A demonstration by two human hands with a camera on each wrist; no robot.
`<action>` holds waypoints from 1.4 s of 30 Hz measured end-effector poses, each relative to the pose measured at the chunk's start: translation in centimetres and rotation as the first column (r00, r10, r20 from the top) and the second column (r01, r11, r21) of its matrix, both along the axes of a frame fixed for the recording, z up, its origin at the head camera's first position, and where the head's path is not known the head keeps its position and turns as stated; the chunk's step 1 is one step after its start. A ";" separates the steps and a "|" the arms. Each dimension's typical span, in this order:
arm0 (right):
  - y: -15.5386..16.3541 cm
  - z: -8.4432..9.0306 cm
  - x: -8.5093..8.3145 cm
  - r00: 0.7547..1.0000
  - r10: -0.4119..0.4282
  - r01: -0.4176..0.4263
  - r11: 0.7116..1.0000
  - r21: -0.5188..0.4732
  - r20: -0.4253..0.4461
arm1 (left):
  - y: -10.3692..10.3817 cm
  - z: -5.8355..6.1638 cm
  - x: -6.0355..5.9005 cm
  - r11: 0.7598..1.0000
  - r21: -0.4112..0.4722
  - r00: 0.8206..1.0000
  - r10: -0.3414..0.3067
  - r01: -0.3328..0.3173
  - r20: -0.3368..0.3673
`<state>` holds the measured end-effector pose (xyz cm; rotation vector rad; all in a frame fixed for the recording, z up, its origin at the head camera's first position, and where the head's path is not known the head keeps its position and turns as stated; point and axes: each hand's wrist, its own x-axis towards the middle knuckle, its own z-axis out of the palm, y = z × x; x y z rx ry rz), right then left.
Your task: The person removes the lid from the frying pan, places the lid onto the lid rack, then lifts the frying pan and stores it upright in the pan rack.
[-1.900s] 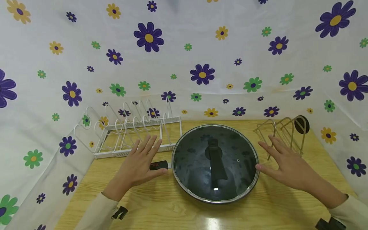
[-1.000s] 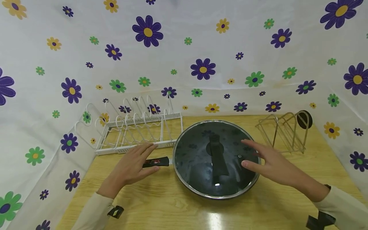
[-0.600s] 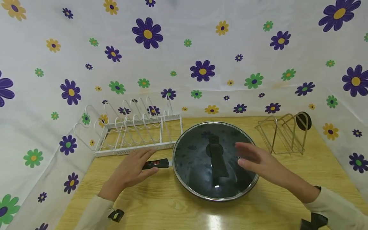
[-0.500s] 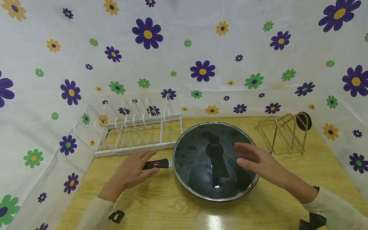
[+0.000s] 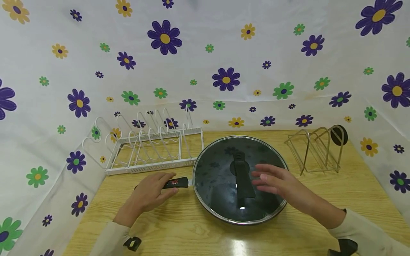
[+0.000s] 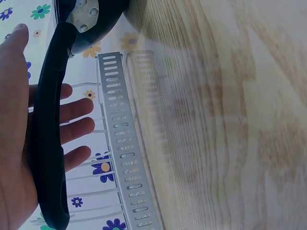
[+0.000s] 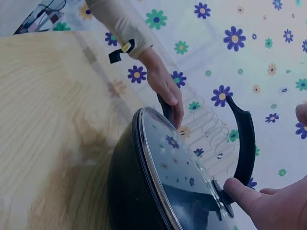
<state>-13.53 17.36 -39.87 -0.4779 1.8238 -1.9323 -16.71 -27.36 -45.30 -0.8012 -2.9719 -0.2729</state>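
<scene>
A dark frying pan (image 7: 125,191) with a metal-rimmed glass lid (image 5: 214,188) stands on the wooden table. Its long black handle (image 5: 178,182) points left. My left hand (image 5: 147,193) lies over this handle; in the left wrist view the handle crosses the palm, with the fingers (image 6: 76,128) extended past it and the thumb apart on the other side. My right hand (image 5: 285,183) is over the lid's right half, fingers spread and reaching toward the upright black lid handle (image 5: 244,179). The right wrist view shows the thumb (image 7: 240,191) close by that handle's base.
Behind the left hand stands a white wire rack (image 5: 153,165) with looped dividers. A brass-coloured wire rack (image 5: 309,151) with a black disc (image 5: 338,135) at its end stands at the back right. A flower-print sheet (image 5: 198,53) encloses the table (image 5: 205,236).
My right hand has moved left from beside the pan to over the lid, close to its handle. My left hand has lowered onto the pan handle. The pan stays in place.
</scene>
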 end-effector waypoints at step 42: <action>-6.1 -1.1 -0.7 0.912 -0.042 0.171 0.944 -0.284 0.408 | 0.4 -0.7 0.0 1.000 0.004 0.992 0.017 -0.017 -0.129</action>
